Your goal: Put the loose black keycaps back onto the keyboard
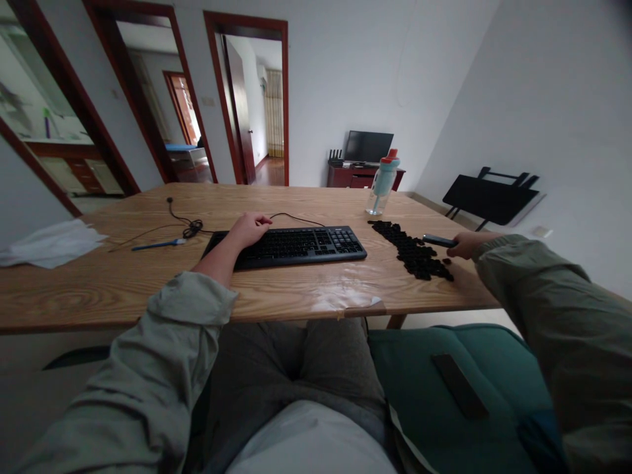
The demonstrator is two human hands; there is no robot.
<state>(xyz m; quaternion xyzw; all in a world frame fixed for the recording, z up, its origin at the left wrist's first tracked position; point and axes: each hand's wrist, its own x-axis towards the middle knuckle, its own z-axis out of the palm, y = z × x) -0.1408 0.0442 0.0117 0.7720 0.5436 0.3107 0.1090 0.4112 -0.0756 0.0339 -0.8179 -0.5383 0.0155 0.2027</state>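
Observation:
A black keyboard (pixel 296 245) lies on the wooden table (pixel 123 283) in front of me. My left hand (pixel 251 228) rests on its far left corner, fingers curled over the edge. To the right lies a strip of several loose black keycaps (pixel 412 250). My right hand (pixel 467 245) sits at the right end of that strip, closed on a dark, slim bar-shaped tool (pixel 438 241) that points left over the keycaps.
A clear water bottle with a red lid (pixel 383 184) stands behind the keycaps. A blue pen (pixel 157 245) and the coiled keyboard cable (pixel 191 228) lie left of the keyboard, white cloth (pixel 52 242) at the far left. A phone (pixel 459 385) lies on a teal cushion beside my lap.

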